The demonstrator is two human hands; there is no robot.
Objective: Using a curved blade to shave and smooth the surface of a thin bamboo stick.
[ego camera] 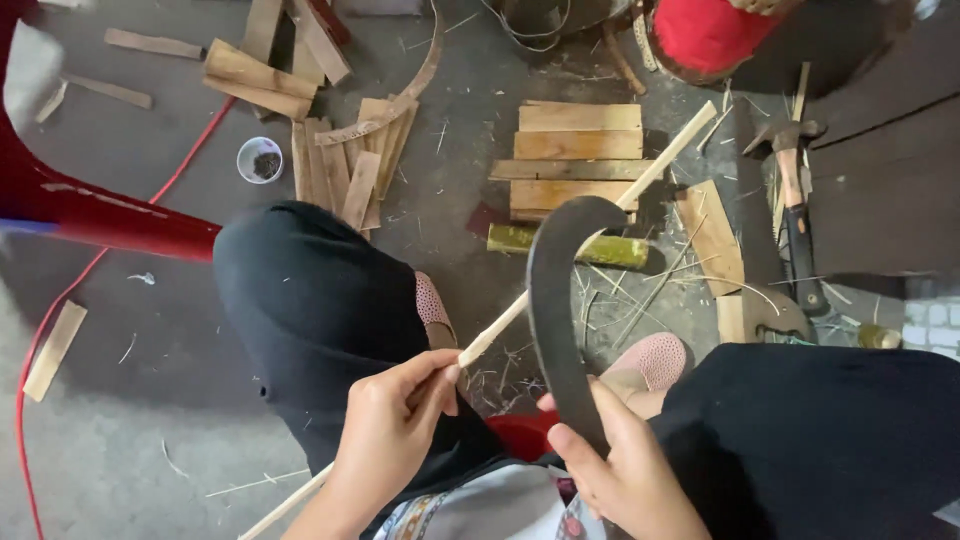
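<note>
My left hand [395,425] pinches a long thin bamboo strip [655,165] that runs from the lower left up to the upper right. My right hand [625,465] grips the handle end of a dark curved blade [553,290], whose hooked tip arches over the strip near the middle. Both hands sit above my knees, which are clad in black trousers. The strip passes behind the blade where they cross.
A green bamboo section [520,240] lies on the concrete floor beside a stack of flat wooden slats [575,150]. More slats [340,165] and a small white cup [260,160] lie at upper left. A hammer [795,190] rests at right, a red chair leg [90,210] at left.
</note>
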